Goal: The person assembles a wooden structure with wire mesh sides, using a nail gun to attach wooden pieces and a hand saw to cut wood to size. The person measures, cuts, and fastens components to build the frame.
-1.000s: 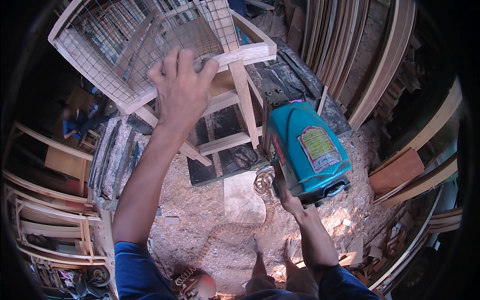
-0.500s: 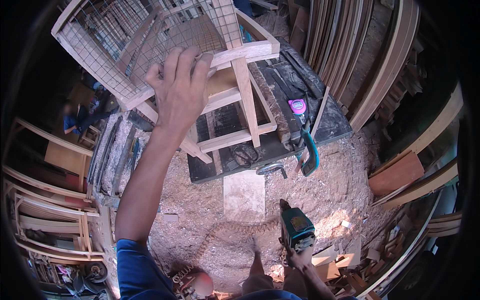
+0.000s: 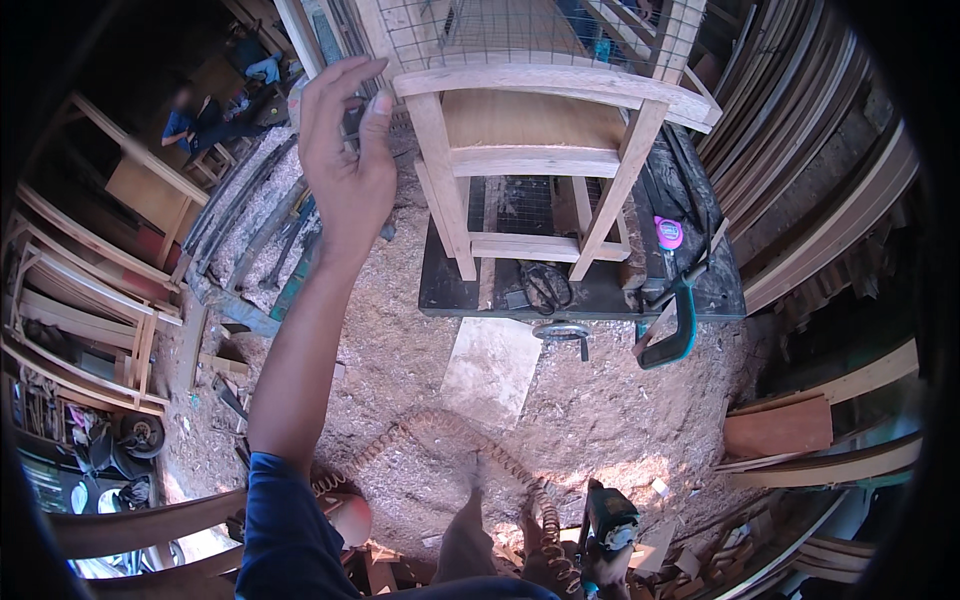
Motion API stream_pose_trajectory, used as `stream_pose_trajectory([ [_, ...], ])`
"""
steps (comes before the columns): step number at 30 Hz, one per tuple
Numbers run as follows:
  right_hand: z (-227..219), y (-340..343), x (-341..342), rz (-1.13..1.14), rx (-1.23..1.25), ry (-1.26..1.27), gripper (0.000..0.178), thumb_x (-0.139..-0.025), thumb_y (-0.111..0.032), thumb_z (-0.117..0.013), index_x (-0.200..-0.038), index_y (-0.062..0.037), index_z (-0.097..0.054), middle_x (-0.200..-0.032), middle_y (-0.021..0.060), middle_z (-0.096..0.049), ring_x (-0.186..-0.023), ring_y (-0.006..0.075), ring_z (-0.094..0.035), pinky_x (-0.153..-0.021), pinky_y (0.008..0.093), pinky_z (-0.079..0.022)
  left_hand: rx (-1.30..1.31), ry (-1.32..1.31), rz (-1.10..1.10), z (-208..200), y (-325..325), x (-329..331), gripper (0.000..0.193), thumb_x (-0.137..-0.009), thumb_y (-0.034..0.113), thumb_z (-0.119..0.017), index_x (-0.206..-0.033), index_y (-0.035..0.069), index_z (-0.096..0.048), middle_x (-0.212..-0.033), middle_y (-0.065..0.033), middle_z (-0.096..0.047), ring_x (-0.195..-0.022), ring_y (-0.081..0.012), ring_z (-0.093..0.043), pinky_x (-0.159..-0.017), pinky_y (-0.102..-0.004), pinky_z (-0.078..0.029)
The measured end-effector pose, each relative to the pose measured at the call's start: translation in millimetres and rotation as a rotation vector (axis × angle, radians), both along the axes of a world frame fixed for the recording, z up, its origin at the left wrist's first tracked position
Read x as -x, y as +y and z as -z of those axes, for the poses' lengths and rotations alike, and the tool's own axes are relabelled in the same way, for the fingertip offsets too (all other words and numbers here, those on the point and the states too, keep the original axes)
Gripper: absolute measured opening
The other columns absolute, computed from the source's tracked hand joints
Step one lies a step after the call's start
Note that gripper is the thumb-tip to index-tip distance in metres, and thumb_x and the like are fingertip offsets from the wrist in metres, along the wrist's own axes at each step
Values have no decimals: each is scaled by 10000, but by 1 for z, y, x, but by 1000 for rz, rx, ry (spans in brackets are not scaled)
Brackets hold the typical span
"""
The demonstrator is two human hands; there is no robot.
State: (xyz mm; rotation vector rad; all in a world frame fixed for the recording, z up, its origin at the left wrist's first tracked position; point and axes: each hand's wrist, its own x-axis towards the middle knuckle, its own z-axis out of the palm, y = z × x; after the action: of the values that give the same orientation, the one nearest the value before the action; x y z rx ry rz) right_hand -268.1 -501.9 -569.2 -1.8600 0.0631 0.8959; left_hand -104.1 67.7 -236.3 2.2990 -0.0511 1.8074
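Wooden frame [image 3: 535, 161]: stands legs down on the dark table [image 3: 600, 297], at the far centre, its wire mesh [image 3: 440, 25] on the far, upper part. Left hand [image 3: 345, 155]: raised just beside the left end of the frame's curved near rail [image 3: 550, 85]; it is released, fingers half curled and thumb apart, nothing seen in its grasp. Contact with the rail cannot be confirmed (the fingertips lie too close to the wood in this view). Right hand: cannot be made out with certainty at the near edge, so its hold cannot be told. Nearby, at the near right, is a dark green power tool [image 3: 612, 512], with a coiled hose [image 3: 440, 422] looping across the floor on its left.

Step in hand: judged to be handling of the frame at its left corner, with the power tool away from the wood. Any firm hold there would call for the left fingers to close round the rail's end, clear of the mesh wires. On the table's right side lie a pink tape measure [image 3: 668, 233] and, nearer, a tool with a teal handle [image 3: 686, 325] overhanging the edge.
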Motion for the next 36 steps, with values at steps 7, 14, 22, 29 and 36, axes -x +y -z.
stream_pose_trajectory([
  [7,10,28,13,108,39,-189,558,-799,-98,-734,-1270,66,-485,-1031,114,-616,-815,151,-624,-659,285,-520,-511,135,-235,-22,37,8,389,-886,271,-725,-1262,191,-667,-1333,-60,-549,-1207,-254,-501,-1000,-424,-383],
  [14,0,77,48,136,113,-114,373,-782,-235,-750,-974,66,-647,-834,118,-682,-754,182,-666,-643,348,-538,-876,189,-506,-44,59,15,528,-868,473,-707,-1352,281,-617,-1462,25,-504,-1294,-239,-427,-1057,-437,-287],
  [22,27,109,96,179,294,42,504,-733,-422,-763,-849,67,-729,-804,222,-728,-838,320,-745,-751,436,-575,-978,264,-299,-57,69,2,773,-722,518,-793,-1331,105,-556,-1447,-84,-483,-1195,-260,-476,-934,-445,-321],
  [29,35,128,104,191,315,87,512,-729,-458,-752,-858,37,-736,-792,189,-731,-796,298,-738,-721,423,-562,-999,60,-96,-55,88,-20,758,-715,482,-795,-1282,38,-561,-1313,-145,-539,-1079,-290,-519,-873,-455,-345],
  [36,13,145,95,133,332,45,304,-819,-263,-747,-881,20,-656,-695,82,-651,-597,159,-607,-526,340,-479,-834,65,40,-48,95,-27,683,-758,513,-803,-1300,157,-590,-1321,-48,-559,-1190,-241,-500,-998,-387,-323],
])
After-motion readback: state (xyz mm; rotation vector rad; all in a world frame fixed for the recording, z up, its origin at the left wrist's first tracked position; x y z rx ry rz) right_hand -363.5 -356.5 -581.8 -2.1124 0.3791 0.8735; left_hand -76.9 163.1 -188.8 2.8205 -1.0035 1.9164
